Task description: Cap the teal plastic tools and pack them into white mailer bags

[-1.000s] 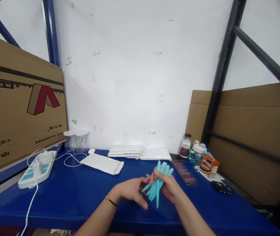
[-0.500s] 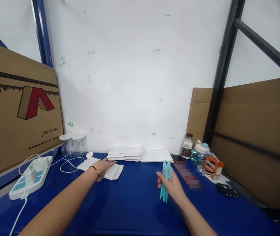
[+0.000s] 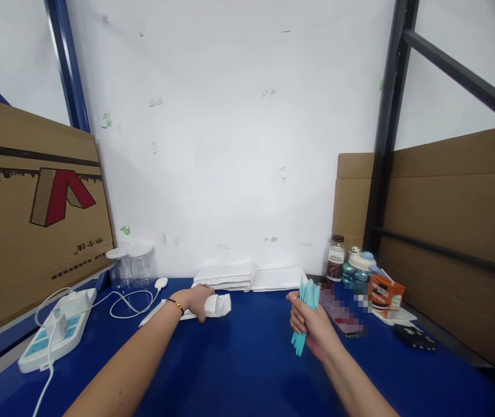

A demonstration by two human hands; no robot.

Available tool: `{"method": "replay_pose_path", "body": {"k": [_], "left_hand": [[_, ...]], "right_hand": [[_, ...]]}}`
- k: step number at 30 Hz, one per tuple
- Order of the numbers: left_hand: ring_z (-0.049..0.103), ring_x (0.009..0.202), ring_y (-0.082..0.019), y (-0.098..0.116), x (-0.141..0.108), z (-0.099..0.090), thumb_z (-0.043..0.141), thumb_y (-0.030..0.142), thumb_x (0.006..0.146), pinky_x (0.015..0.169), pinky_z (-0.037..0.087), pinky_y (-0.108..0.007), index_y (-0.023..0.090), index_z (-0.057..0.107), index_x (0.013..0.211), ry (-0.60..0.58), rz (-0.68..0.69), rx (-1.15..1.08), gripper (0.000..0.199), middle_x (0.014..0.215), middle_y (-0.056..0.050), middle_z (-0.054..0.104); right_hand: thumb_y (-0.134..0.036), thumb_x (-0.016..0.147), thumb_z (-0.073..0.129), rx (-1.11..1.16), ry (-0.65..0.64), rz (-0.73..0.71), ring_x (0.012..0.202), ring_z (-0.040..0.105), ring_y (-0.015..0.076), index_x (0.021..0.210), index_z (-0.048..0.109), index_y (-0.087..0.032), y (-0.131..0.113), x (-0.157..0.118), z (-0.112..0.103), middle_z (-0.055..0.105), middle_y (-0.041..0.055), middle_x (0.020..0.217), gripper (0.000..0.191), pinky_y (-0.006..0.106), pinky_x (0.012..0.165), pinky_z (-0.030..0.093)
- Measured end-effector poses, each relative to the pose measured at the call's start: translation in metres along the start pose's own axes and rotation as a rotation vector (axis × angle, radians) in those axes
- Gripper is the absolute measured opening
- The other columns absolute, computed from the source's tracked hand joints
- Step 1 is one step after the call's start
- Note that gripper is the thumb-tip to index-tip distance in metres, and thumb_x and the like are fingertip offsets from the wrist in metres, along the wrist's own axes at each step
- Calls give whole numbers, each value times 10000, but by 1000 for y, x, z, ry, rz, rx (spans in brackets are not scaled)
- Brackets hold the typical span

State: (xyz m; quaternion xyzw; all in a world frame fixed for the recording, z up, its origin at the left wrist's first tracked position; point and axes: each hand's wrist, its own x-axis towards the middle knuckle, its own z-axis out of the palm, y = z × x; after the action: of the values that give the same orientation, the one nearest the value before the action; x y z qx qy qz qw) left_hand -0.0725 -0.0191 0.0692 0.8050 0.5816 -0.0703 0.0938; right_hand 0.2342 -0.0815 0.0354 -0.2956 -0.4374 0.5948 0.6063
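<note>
On the left of the blue tabletop, my left hand (image 3: 197, 299) is closed around a flat white packet (image 3: 219, 305). Its folded end sticks out to the right of my fingers, while the rest lies partly hidden under my hand and wrist. My right hand (image 3: 312, 324), held above the tabletop, grips a bundle of slim turquoise sticks (image 3: 310, 294). They stand nearly upright in my fist, their ends showing above and below; their exact kind is unclear. Behind my hands, a stack of white packets (image 3: 223, 275) and a lower white pile (image 3: 278, 278) lie against the wall.
A white power strip (image 3: 58, 330) with cables is at left, near two clear jars (image 3: 140, 266). On the right are a phone (image 3: 341, 313), a brown-capped bottle (image 3: 336, 258), a blue-lidded bottle (image 3: 360, 263), an orange box (image 3: 387, 294) and a black object (image 3: 414, 337). Cardboard (image 3: 34, 220) borders the left.
My left hand has gone from lying spread over the white packet to gripping it, and the packet's right end has lifted and bunched. The turquoise sticks are still in my right hand, now tilted. The view has shifted slightly.
</note>
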Motion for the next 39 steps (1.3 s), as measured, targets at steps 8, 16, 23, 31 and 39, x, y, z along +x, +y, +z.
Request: {"method": "replay_pose_path", "body": {"k": [8,16,23,31,39], "left_hand": [[544,784,-168,85,-42,-40,674,273,538,718,434,-251,200,461,1078,138,480,-533,585,878,20,565],[494,710,-138,121,-44,-32,691,232,542,732,440,-274,199,528,934,52,807,-660,426,747,37,546],[552,746,-163,110,-42,-23,666,257,593,740,463,-290,196,575,992,92,798,-712,413,742,22,584],[533,853,-178,104,-34,-18,665,249,587,785,449,-295,174,582,974,93,791,-796,403,894,-12,572],[497,818,-148,101,-27,-15,722,367,554,707,418,-257,176,520,1043,-19,887,-1031,563,941,-25,545]], "right_hand": [[-467,794,551,136,-161,-303,509,526,130,665,465,-202,-96,11,53,480,-52,474,307,293,592,441],[-491,832,476,-190,-456,-395,633,618,168,683,471,-198,-110,-16,87,578,-31,531,329,388,840,434],[-438,807,554,-498,-678,-279,930,585,190,833,596,-170,-86,-12,79,647,49,914,272,348,887,414],[-384,713,676,-569,-775,-133,881,569,181,889,598,-149,-93,-6,85,627,58,941,304,309,794,446],[-378,747,657,-633,-755,-281,994,535,201,1028,576,-180,-106,5,77,601,74,1037,352,340,864,419]]}}
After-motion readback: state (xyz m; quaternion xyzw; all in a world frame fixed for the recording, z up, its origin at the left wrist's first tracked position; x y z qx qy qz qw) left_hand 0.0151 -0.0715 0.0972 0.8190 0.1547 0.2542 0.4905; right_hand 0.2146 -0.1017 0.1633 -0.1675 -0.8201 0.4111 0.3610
